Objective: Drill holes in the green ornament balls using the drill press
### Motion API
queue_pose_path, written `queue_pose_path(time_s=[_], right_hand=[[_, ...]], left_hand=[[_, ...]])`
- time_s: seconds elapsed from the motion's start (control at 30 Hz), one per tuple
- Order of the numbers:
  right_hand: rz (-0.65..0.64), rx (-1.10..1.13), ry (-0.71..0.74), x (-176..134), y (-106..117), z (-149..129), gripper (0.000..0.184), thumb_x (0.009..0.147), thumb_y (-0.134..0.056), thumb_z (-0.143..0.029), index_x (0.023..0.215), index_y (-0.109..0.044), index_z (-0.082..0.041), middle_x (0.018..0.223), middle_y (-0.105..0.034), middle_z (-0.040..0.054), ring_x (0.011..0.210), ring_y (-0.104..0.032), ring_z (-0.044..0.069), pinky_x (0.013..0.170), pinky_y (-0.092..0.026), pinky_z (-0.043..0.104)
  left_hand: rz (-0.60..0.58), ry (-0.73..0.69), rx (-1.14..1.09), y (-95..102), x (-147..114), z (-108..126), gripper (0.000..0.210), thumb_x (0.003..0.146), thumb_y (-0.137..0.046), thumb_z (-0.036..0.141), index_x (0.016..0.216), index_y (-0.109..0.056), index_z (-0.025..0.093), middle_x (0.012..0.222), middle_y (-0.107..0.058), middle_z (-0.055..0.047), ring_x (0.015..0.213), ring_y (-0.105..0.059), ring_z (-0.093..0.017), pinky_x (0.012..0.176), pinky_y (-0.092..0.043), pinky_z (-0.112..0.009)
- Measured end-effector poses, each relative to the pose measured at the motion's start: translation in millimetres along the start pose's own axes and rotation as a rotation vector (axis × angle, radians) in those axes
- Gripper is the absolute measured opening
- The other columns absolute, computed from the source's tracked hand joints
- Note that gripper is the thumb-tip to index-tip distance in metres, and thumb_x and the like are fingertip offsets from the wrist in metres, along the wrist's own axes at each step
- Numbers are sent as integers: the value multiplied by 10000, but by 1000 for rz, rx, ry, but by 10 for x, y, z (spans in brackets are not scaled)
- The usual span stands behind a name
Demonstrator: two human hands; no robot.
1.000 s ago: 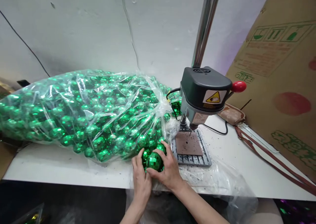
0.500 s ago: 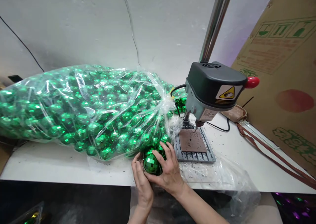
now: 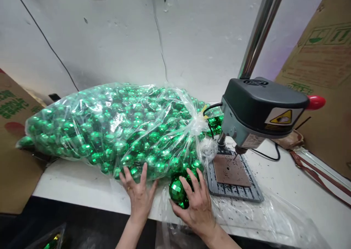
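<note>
A big clear plastic bag (image 3: 109, 128), tied in a knot and full of shiny green faceted ball ornaments, lies across the table. My left hand (image 3: 138, 192), fingers spread, reaches up to the bag's lower front side and seems to touch it. Beside the bag's tied end, my right hand (image 3: 196, 201) curls around loose green faceted balls (image 3: 177, 190) near the table edge. Part of these balls is hidden behind my fingers. Close to the right hand stands a small bench drill press (image 3: 263, 106), its bit above a brown board (image 3: 231, 170).
Dark shavings dot the drill's grey slotted base (image 3: 241, 193). A crumpled clear plastic sheet (image 3: 285, 219) hangs over the table's front edge. Cardboard boxes (image 3: 318, 70) stand on both sides. A brown strap (image 3: 315, 176) and black cord (image 3: 265, 157) lie at right.
My left hand has left the loose balls and moved left to the bag, its fingers spreading. My right hand stays around the balls. The view has shifted left.
</note>
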State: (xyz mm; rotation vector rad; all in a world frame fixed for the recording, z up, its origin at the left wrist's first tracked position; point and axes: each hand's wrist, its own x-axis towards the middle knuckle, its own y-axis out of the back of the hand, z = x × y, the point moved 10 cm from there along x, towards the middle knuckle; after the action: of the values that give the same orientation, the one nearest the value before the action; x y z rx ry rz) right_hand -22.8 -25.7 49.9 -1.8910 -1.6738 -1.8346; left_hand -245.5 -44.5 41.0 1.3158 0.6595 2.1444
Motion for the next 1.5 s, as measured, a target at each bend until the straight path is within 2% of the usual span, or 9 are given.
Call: queue_pose_path(time_s=[0.33, 0.67, 0.8, 0.93, 1.0, 1.07, 1.13, 1.23, 1.5], right_hand=[[7, -51, -64, 86, -64, 127, 625, 767, -697, -516, 1294, -547, -214, 1400, -584, 154, 1309, -530, 392, 955, -592, 592], [-2, -63, -55, 66, -3, 138, 647, 781, -693, -483, 1333, -518, -194, 1397, -583, 158, 1321, -523, 368, 989, -582, 564], [-9, -60, -79, 47, 45, 201, 643, 798, -694, -445, 1356, -510, -184, 1388, -577, 167, 1321, -519, 363, 967, -583, 574], [-21, -20, -80, 18, 33, 226, 668, 803, -691, -451, 1370, -486, -165, 1385, -577, 169, 1319, -527, 330, 989, -587, 545], [-33, 2, -92, 12, 3, 242, 673, 803, -696, -466, 1365, -485, -160, 1368, -590, 171, 1306, -538, 332, 980, -592, 548], [-50, 25, -109, 11, -26, 265, 675, 810, -694, -485, 1364, -487, -160, 1360, -596, 174, 1298, -545, 338, 979, -590, 560], [-69, 53, -111, 7, -42, 282, 676, 823, -683, -501, 1375, -484, -165, 1368, -592, 172, 1301, -545, 334, 993, -586, 561], [-88, 101, -88, -9, -25, 302, 691, 848, -661, -482, 1419, -445, -156, 1386, -578, 171, 1327, -535, 308, 1035, -576, 540], [-74, 171, 9, -51, 141, 352, 608, 915, -599, -423, 1440, -413, -178, 1421, -554, 144, 1426, -464, 232, 1116, -545, 456]], left_hand=[[73, -62, 11, -277, 519, -229, 350, 962, -571, 287, 1289, -693, 313, 1701, -47, -46, 1578, -5, -452, 1226, -202, -698], [46, -6, 17, -373, 882, -406, 334, 1008, -515, 369, 1232, -731, 246, 1718, -58, -24, 1573, 19, -456, 1246, -172, -657], [51, -19, 23, -440, 929, -454, 325, 991, -561, 325, 1223, -733, 178, 1705, -106, -115, 1573, -28, -448, 1253, -191, -636], [111, -122, 43, -219, 746, -219, 336, 967, -598, 278, 1267, -705, 169, 1666, -214, -175, 1560, -156, -438, 1242, -228, -646], [179, -232, -2, 2, 505, 70, 433, 930, -653, 233, 1363, -636, 231, 1636, -301, -156, 1543, -244, -410, 1243, -245, -635], [129, -398, -116, 98, 179, 465, 604, 900, -681, 180, 1462, -523, 333, 1620, -351, -111, 1523, -321, -365, 1233, -304, -597], [-80, -521, -235, -12, -170, 846, 686, 905, -674, 204, 1523, -422, 365, 1648, -299, -107, 1517, -337, -358, 1204, -361, -585], [-281, -522, -289, -240, -557, 1161, 700, 960, -591, 312, 1591, -288, 310, 1667, -231, -157, 1536, -278, -387, 1172, -364, -640], [-266, -375, -329, -391, -650, 1182, 739, 984, -544, 375, 1619, -171, 320, 1662, -220, -181, 1512, -328, -372, 1106, -431, -613]])
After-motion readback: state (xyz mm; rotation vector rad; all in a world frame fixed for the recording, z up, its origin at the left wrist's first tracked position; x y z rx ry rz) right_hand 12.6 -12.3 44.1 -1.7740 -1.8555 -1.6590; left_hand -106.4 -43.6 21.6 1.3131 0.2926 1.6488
